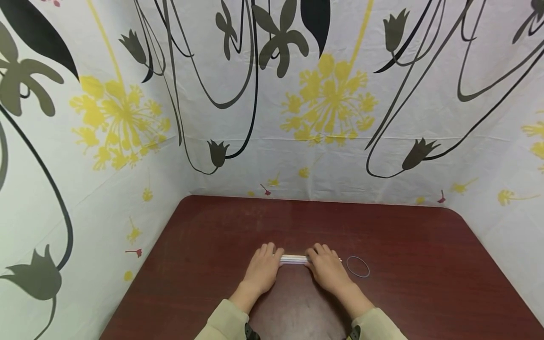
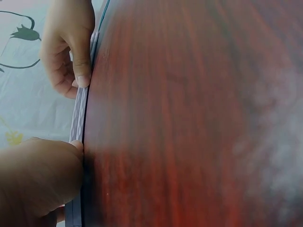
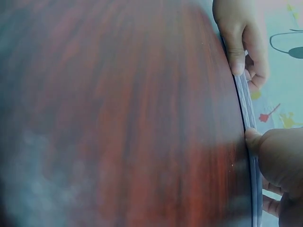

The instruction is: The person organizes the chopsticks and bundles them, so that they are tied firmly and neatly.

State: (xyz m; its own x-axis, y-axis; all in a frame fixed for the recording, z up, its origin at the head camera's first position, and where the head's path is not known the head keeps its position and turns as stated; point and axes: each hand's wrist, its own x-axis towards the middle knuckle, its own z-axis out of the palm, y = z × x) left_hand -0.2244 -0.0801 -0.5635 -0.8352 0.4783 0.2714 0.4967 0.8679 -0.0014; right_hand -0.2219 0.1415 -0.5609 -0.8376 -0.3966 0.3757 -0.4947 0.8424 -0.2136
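Both hands grasp the bundle (image 1: 294,259) of thin, pale sticks. The left hand (image 1: 261,269) grips its left portion, the right hand (image 1: 327,269) its right portion; in the wrist views the thumbs press the near side, with fingers curled beyond. The middle length is exposed between them. The bundle lies crosswise over the bench (image 1: 212,226); whether it touches the surface cannot be told. A thin ring (image 1: 358,275) lies on the bench just right of the right hand. A flower-patterned sheet (image 1: 272,123) hangs behind the bench.
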